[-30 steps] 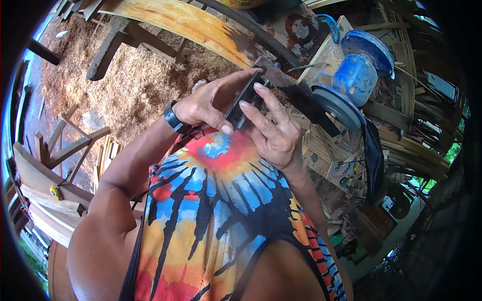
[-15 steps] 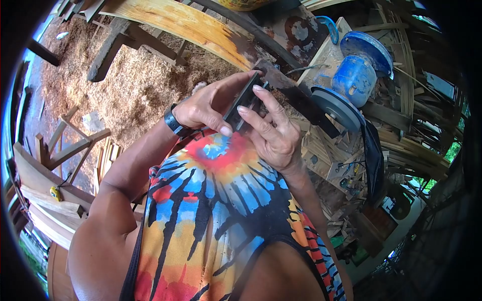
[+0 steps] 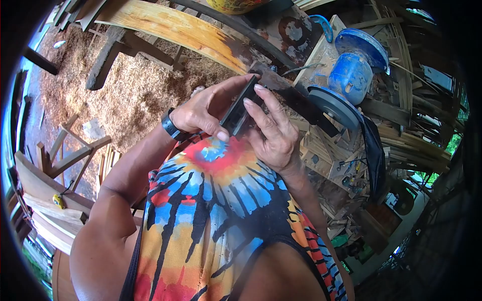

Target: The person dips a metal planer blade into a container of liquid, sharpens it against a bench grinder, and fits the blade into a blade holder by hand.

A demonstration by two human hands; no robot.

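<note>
A dark, flat, straight-edged bar [image 3: 238, 109] is held at a slant in front of my chest; its exact kind I cannot make out. My left hand [image 3: 203, 111], with a dark band on the wrist, grips its left side, thumb near the lower end and fingers around the upper end. On the bar's right side lie the fingertips of my right hand [image 3: 276, 131]. Between those fingertips and the bar shows a second thin, greyish piece [image 3: 243, 122], partly hidden. The right thumb is mostly out of sight.
A blue bench grinder [image 3: 351, 75] with a grey wheel [image 3: 331, 108] stands on a wooden board at right. Wood shavings [image 3: 135, 95] cover the ground at left. A long plank [image 3: 170, 27] crosses the top. A yellow tape measure [image 3: 58, 201] sits on timber at lower left.
The right middle fingertip has shifted up along the bar, closer to the index fingertip. Both hands keep their hold, and the view has moved slightly.
</note>
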